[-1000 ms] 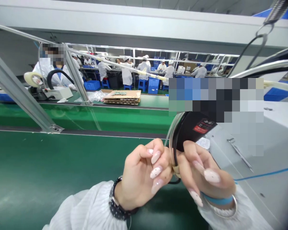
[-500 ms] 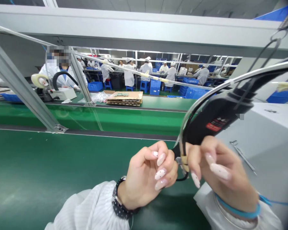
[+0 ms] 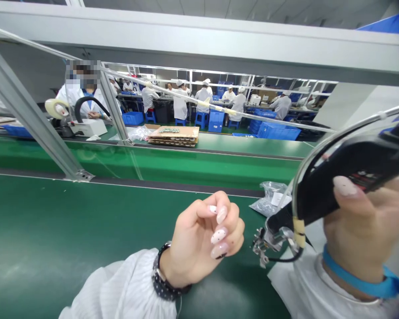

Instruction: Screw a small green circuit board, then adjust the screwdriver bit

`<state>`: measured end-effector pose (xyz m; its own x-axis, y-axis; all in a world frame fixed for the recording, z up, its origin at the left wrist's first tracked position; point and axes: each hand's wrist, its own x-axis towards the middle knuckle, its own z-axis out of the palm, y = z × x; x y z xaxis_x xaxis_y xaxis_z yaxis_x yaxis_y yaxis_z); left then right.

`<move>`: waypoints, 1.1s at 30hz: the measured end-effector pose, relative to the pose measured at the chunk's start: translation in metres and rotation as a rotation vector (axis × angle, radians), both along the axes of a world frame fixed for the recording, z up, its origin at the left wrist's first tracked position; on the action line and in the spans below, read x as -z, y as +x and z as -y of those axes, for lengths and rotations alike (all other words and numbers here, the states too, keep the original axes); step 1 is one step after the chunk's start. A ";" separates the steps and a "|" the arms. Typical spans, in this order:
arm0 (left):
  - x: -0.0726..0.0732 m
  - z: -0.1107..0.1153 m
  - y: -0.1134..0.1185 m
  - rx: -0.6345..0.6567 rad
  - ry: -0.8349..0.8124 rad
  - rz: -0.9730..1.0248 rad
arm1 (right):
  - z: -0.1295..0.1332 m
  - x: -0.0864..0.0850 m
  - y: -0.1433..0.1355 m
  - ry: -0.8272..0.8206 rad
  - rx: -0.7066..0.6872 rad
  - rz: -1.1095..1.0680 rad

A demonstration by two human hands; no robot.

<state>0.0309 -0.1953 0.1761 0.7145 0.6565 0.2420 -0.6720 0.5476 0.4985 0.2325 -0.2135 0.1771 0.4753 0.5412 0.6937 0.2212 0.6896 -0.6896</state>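
My left hand (image 3: 206, 241) is raised over the green work surface (image 3: 86, 230), palm toward me, its fingers curled in. A small dark bit shows at the fingertips; what it is cannot be made out. On the right, my right hand (image 3: 365, 226) is wrapped round the body of a black hand tool (image 3: 335, 181), with the thumb on top. The tool slants down to the left, and its metal head (image 3: 269, 241) hangs just right of my left hand, not touching it. A clear hose and a black cable curve along the tool.
A clear plastic bag (image 3: 269, 199) lies behind the tool's head. Beyond the green barrier are stacked cardboard trays (image 3: 173, 135), a tape roll (image 3: 57, 108) and a seated person (image 3: 86, 99). A metal post (image 3: 36, 110) slants at the left.
My right hand has moved right and closed round the black tool, which has swung right and away from my left hand. The plastic bag has come into view. My left hand has barely moved.
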 end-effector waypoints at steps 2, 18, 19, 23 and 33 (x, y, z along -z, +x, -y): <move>0.000 -0.001 0.000 -0.011 -0.015 0.001 | -0.002 0.000 0.009 -0.021 -0.107 0.009; 0.021 -0.037 0.011 -0.531 -0.029 -0.379 | -0.039 0.040 0.002 -0.267 -1.441 0.200; 0.031 -0.049 0.012 -0.589 -0.028 -0.440 | -0.038 0.039 0.000 -0.258 -1.424 0.195; 0.088 -0.098 0.013 -0.749 0.062 -0.642 | -0.033 0.037 -0.005 -0.228 -1.334 0.166; 0.177 -0.130 0.012 -0.894 0.333 -1.011 | -0.027 0.041 0.000 -0.266 -1.117 0.125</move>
